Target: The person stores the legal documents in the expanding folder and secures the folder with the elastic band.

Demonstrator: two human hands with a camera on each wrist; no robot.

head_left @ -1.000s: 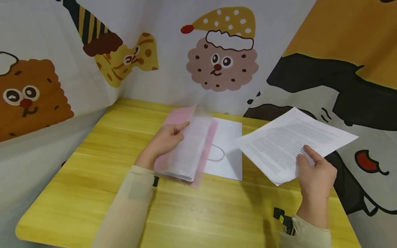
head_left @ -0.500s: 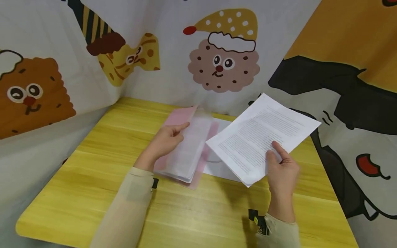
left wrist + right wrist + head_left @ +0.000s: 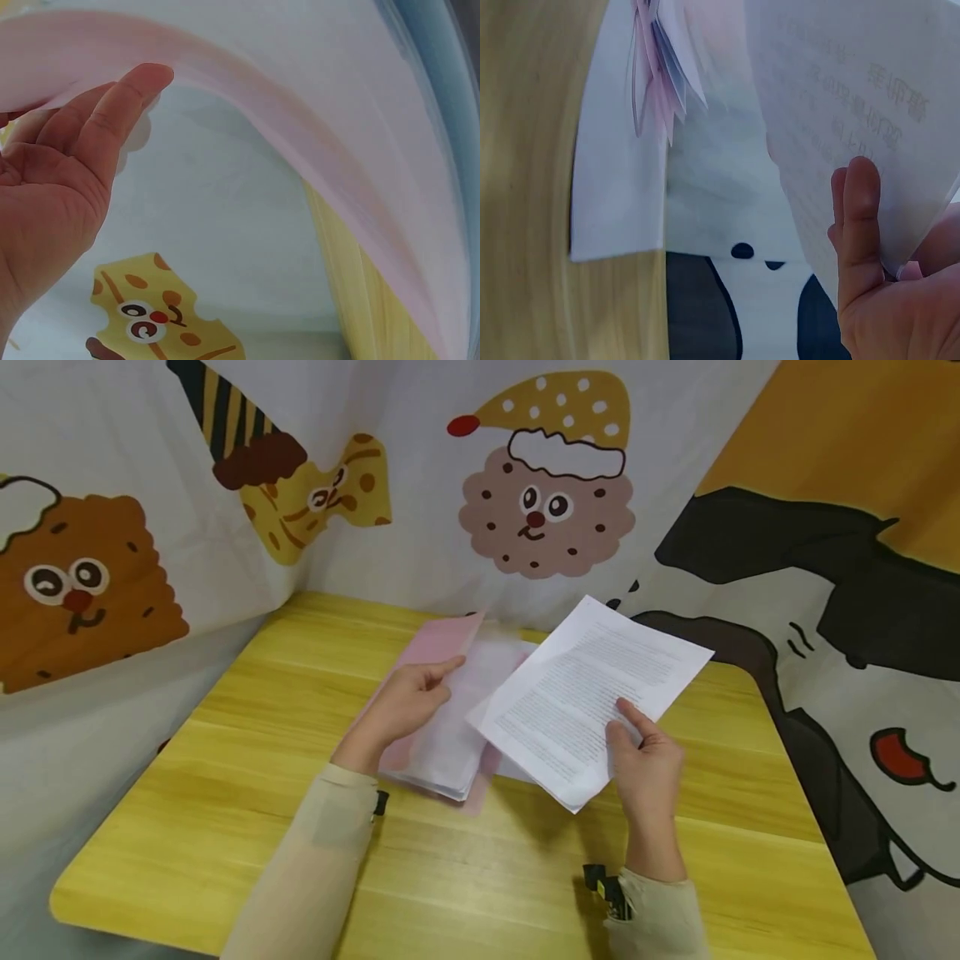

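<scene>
A pink folder (image 3: 444, 635) with clear inner sleeves (image 3: 450, 743) stands partly opened on the table. My left hand (image 3: 408, 706) grips its raised cover, index finger stretched along it. In the left wrist view the left hand's fingers (image 3: 101, 127) lie against the curved pink cover (image 3: 300, 142). My right hand (image 3: 648, 768) pinches printed white sheets (image 3: 577, 693) between thumb and fingers. Those sheets are held tilted above the table, their left corner overlapping the sleeves in the head view. From the right wrist, print shows faintly through the sheets' back (image 3: 870, 97).
A white sheet (image 3: 619, 180) lies flat on the yellow wood-grain table (image 3: 450, 877), partly under the folder. A thin elastic loop (image 3: 639, 97) hangs at the folder's edge. A cartoon-printed cloth (image 3: 420, 560) closes off the back and sides.
My right hand has carried the printed sheets left, from the table's right side to over the folder's right edge. The left hand keeps its hold on the folder.
</scene>
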